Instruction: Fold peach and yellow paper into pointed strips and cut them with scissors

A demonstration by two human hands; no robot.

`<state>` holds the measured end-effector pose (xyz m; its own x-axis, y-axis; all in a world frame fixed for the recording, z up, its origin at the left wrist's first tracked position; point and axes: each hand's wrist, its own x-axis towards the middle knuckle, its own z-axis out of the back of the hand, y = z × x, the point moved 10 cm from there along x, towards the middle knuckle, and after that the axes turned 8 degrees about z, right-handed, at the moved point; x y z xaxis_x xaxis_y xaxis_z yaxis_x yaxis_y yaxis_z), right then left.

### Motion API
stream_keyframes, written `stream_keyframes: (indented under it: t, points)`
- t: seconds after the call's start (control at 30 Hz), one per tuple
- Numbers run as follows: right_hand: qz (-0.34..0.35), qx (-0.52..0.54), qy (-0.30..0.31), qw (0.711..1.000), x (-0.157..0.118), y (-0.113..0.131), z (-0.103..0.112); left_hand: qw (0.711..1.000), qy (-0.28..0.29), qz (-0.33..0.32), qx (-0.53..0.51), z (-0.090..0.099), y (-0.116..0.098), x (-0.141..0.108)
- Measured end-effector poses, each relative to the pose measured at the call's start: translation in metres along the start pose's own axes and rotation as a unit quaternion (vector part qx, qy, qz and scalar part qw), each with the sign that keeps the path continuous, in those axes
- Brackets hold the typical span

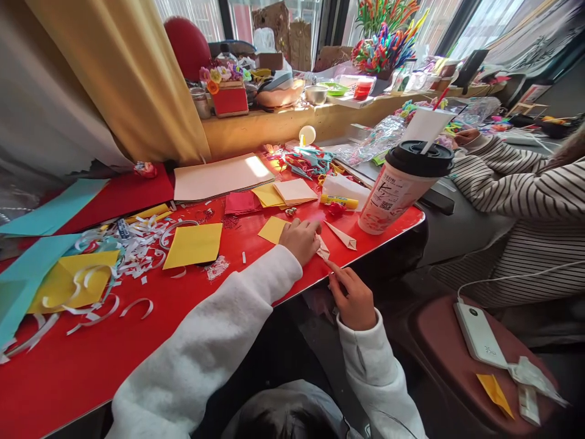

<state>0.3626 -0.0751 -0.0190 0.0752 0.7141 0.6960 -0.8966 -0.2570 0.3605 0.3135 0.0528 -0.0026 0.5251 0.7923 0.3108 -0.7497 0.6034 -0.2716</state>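
A small folded pale-pink paper piece [323, 250] lies at the front edge of the red table, between my hands. My left hand [301, 239] rests on it from above, its fingers bent and pressed down. The index finger of my right hand [351, 296] reaches out to the near tip of that paper, with the other fingers curled. A second folded pale-pink piece [341, 235] lies just to the right. Beside my left hand is a yellow square [272, 230], partly covered by it. Behind are stacked pale-pink squares [296, 191] and a yellow glue stick [339, 201].
A lidded paper cup [393, 189] stands at the table's right corner. White paper strips [141, 250] and yellow sheets [194, 245] cover the left side. A person in a striped sleeve [493, 177] sits at the right. A power bank [479, 335] lies on a stool.
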Motion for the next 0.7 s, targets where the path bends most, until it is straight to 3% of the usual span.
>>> stream_keyframes:
  t: [0.37,0.5,0.57,0.67,0.7]
  points:
    - [-0.022,0.009,-0.006,1.000,0.001,-0.006,0.002,0.996,0.047,0.023,-0.071,-0.001,0.004,0.000]
    - [-0.058,0.046,-0.040,0.996,0.000,-0.008,0.016,0.988,0.057,0.051,-0.135,0.007,0.007,-0.002]
    - [-0.096,0.081,-0.071,0.990,-0.003,-0.010,0.025,0.973,0.115,0.033,-0.196,0.008,-0.003,-0.011]
    - [-0.143,0.156,-0.119,0.970,-0.011,-0.010,0.034,0.896,0.338,-0.112,-0.267,-0.001,-0.052,-0.051]
    - [-0.144,0.179,-0.137,0.964,-0.013,-0.008,0.038,0.882,0.367,-0.130,-0.267,0.003,-0.058,-0.062]
